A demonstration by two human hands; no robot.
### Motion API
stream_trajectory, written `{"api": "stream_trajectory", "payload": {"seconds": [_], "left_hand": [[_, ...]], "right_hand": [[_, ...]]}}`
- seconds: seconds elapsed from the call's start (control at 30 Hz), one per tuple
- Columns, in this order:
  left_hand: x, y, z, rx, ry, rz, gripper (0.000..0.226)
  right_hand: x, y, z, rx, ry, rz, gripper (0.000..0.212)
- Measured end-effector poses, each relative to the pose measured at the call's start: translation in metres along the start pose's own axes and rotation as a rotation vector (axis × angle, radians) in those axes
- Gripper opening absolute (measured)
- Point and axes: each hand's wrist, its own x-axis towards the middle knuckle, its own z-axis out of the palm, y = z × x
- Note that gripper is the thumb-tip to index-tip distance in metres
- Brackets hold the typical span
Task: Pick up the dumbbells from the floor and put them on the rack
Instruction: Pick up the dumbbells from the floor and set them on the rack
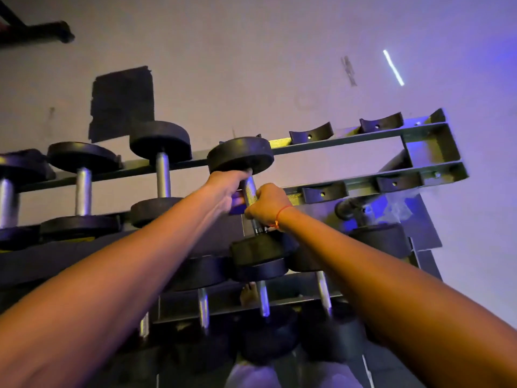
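Note:
A black dumbbell (240, 158) with a knurled steel handle is over the top tier of the rack (363, 135). Its far head lies at the back rail and its near head (257, 249) hangs in front of the front rail. My left hand (225, 189) grips the handle near the far head. My right hand (265, 204), with a red thread at the wrist, grips the handle lower down. Both hands hold the same bar.
Three other dumbbells (161, 169) lie on the top tier to the left. Empty black saddles (310, 134) stand to the right on both rails. Lower tiers hold several more dumbbells (263, 303). A grey wall is behind; a bare foot shows below.

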Motion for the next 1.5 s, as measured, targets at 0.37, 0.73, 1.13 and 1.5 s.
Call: {"api": "stream_trajectory", "payload": {"seconds": [0.37, 0.73, 1.13, 1.5], "left_hand": [[0.072, 0.050, -0.006, 0.045, -0.072, 0.010, 0.014], [0.104, 0.053, -0.016, 0.197, -0.115, 0.102, 0.026], [0.054, 0.042, -0.052, 1.130, 0.142, 0.816, 0.037], [-0.059, -0.030, -0.082, 1.215, 0.266, 1.241, 0.070]], "right_hand": [[0.077, -0.031, -0.004, 0.050, 0.040, 0.066, 0.043], [0.095, -0.035, -0.001, 0.097, 0.050, 0.104, 0.046], [0.034, -0.007, -0.058, -0.124, 0.384, -0.037, 0.058], [-0.102, 0.017, -0.049, -0.441, 0.691, -0.238, 0.067]]}}
